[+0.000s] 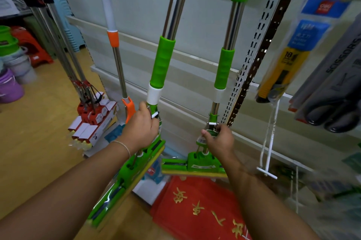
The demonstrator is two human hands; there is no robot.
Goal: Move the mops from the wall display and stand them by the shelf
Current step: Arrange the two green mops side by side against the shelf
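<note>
two green sponge mops hang side by side against the pale wall panel, each taken low on its shaft by one of a person's hands. the left mop (160, 63) tilts out from the wall, its sponge head (125, 177) swung down and toward the camera; the left hand (141, 127) is curled round the shaft just under the white collar, by the metal wringer linkage. the right mop (224, 69) hangs closer to upright, its head (195, 165) lying level just above a red mat (197, 206); the right hand (219, 141) is closed on the linkage just above that head.

the shafts look like polished steel tube, stiff but likely slick under a palm, while the ribbed green grips higher up seem made for holding. the mops are probably light yet long and bottom-heavy, so a hold this low may let the tops swing; the green grips would likely give better control. the linkage could pinch fingers, and the sponge edges look soft and are partly wrapped in clear film.

to the left stands an orange-and-white mop (113, 40), then a cluster of steel poles (78, 75) with red-and-white boxes. to the right, a slotted upright (259, 48) and hanging packs of cutters and scissors (332, 75). buckets (9, 87) sit on the wooden floor at far left.
</note>
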